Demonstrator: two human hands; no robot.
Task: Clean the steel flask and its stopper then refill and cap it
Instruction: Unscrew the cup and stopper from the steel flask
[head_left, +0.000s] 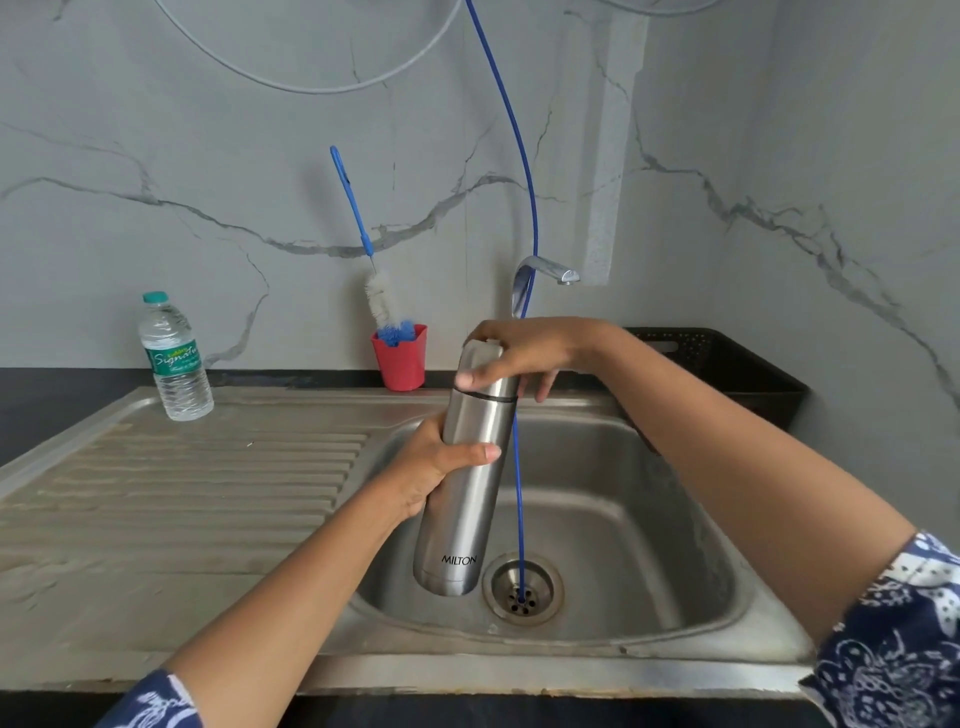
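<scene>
A tall steel flask (462, 499) marked MILTON hangs tilted over the sink basin (623, 519), its cap on. My left hand (441, 467) grips the flask's body around the middle. Over the top, my right hand (524, 353) closes on the flask's steel cap (480, 364), thumb on the front and fingers behind. The stopper is hidden under the cap. A bottle brush (382, 306) with a blue handle stands in a red cup (400, 361) at the back of the sink. A plastic water bottle (174, 358) stands on the drainboard's far left corner.
A thin blue hose (519, 493) runs down from above into the drain (522, 590). The steel tap (545, 270) points right behind the flask. A black basket (727, 364) sits on the counter at right. The ribbed drainboard (182, 493) spreads to the left.
</scene>
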